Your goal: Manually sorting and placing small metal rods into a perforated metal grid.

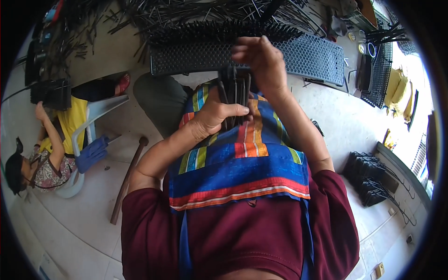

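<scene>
Over my lap, my left hand (215,113) grips a bundle of dark, narrow strip-like pieces (235,88), with the thumb laid across its front. The pieces stand roughly upright; their exact kind I cannot make out. My right hand (267,65) is raised just beyond and to the right of the bundle, above the edge of a dark perforated bench (312,58). Its fingers are apart and somewhat blurred, and nothing shows in them. A striped blue apron (238,175) lies beneath the bundle.
Along the bench's far side runs a dense row of small black pieces (210,36). Loose dark rods (186,11) litter the floor behind it. At left a seated co-worker (51,161) handles a dark block; a long-handled hammer (128,182) lies nearby. Black hooked racks (371,179) lie at right.
</scene>
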### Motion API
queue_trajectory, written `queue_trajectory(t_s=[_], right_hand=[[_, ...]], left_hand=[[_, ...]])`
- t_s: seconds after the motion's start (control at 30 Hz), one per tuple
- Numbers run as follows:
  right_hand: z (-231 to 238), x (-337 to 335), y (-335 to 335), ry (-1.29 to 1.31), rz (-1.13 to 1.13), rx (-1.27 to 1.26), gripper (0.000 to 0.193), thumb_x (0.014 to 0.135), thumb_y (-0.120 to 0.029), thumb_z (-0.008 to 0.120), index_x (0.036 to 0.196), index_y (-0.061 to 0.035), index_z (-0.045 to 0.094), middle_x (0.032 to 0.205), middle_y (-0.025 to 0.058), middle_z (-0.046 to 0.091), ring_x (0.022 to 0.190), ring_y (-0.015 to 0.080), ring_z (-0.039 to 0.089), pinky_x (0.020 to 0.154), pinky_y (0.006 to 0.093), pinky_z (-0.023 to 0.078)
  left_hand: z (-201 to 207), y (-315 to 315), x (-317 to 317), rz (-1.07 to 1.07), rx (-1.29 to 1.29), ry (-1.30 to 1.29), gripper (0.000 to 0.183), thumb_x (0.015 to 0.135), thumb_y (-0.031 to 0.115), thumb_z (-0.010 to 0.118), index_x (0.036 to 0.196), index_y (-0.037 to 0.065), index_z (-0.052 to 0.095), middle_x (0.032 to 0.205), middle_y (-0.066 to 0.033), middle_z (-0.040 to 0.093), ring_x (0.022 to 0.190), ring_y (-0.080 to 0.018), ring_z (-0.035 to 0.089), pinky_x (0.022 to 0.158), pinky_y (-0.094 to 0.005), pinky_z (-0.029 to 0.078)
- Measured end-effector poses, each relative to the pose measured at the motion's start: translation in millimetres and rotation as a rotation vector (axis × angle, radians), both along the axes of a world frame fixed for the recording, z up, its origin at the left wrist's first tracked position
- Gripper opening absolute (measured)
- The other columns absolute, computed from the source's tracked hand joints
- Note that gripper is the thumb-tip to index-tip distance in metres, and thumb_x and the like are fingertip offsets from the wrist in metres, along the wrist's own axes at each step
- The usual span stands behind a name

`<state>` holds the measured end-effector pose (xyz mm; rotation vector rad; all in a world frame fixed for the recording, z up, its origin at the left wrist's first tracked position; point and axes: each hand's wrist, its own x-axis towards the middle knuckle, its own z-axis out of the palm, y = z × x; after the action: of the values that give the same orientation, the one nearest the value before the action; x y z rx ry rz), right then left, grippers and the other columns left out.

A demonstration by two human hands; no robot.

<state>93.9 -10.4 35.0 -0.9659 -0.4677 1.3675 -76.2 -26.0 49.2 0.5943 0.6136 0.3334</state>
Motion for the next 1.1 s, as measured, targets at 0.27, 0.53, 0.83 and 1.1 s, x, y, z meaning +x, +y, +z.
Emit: queue_trajectory(t_s=[0.27,0.53,0.83,1.1], right_hand=[[-31,7,-61,-0.61,0.065,-0.283,0.013,0.084,-0.009,0.064,0.09,0.0025,0.065,0.073,0.0033,0.064,0.062,0.0061,0.056,0.054,0.0216,0.045],[-25,-2,-39,-0.414,0.172,-0.36,0.011,0.082,-0.009,0.065,0.073,-0.004,0.061,0.058,-0.0005,0.055,0.047,0.0052,0.045,0.044,0.0208,0.032],[-26,-7,-38,-0.397,0.263,-0.42,0.01,0.083,-0.009,0.065,0.076,-0.0018,0.063,0.061,0.0011,0.059,0.049,0.0078,0.052,0.046,0.0211,0.04],[-15,9,-38,-0.457,0.196,-0.375,0.008,0.084,-0.008,0.065,0.081,-0.0011,0.065,0.067,0.0032,0.062,0.051,0.0078,0.054,0.05,0.0206,0.043]], left_hand=[[-56,8,6,0.201,-0.051,0.26,0.025,0.071,-0.002,0.064,0.095,0.001,0.067,0.087,-0.0076,0.068,0.075,-0.019,0.066,0.066,-0.0312,0.054],[-47,13,5,0.182,-0.064,0.26,0.037,0.065,-0.009,0.063,0.099,0.002,0.067,0.093,-0.0041,0.068,0.084,-0.0151,0.064,0.076,-0.0279,0.052],[-49,14,-2,0.168,0.057,0.287,0.038,0.062,-0.009,0.064,0.099,0.003,0.067,0.092,-0.0041,0.068,0.084,-0.0147,0.064,0.076,-0.0271,0.051],[-55,10,-9,0.356,-0.006,0.363,0.026,0.066,-0.008,0.063,0.091,-0.003,0.067,0.086,-0.0087,0.069,0.076,-0.0175,0.066,0.074,-0.0289,0.053]])
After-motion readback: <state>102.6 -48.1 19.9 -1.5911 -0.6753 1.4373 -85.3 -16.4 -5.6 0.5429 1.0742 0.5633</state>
